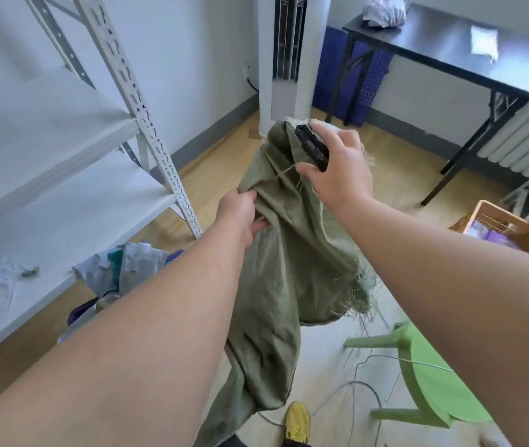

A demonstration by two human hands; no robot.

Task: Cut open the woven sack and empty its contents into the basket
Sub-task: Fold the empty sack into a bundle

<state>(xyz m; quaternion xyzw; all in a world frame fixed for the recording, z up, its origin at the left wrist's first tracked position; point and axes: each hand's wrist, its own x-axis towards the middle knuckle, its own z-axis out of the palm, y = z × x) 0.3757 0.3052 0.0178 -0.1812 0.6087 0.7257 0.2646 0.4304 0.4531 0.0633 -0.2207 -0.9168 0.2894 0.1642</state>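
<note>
Fingers of the left hand [240, 214] are curled into a fold of the green woven sack [289, 253], which is gripped at its left edge, about a third of the way down. The right hand [337, 169] is seen at the sack's upper end; a black cutter [313, 146] is held between its thumb and fingers, laid against the fabric near the top. The sack is held up in the air between both outstretched arms; it hangs limp and crumpled, with frayed threads along its right edge. A wooden basket [511, 227] is partly shown at the right margin, well apart from the sack. A green plastic chair [424, 375] stands below the right forearm. A white metal shelf [63, 175] occupies the left, with a heap of plastic packets [127, 269] beside it. A black table [450, 50] stands at the far wall.
</note>
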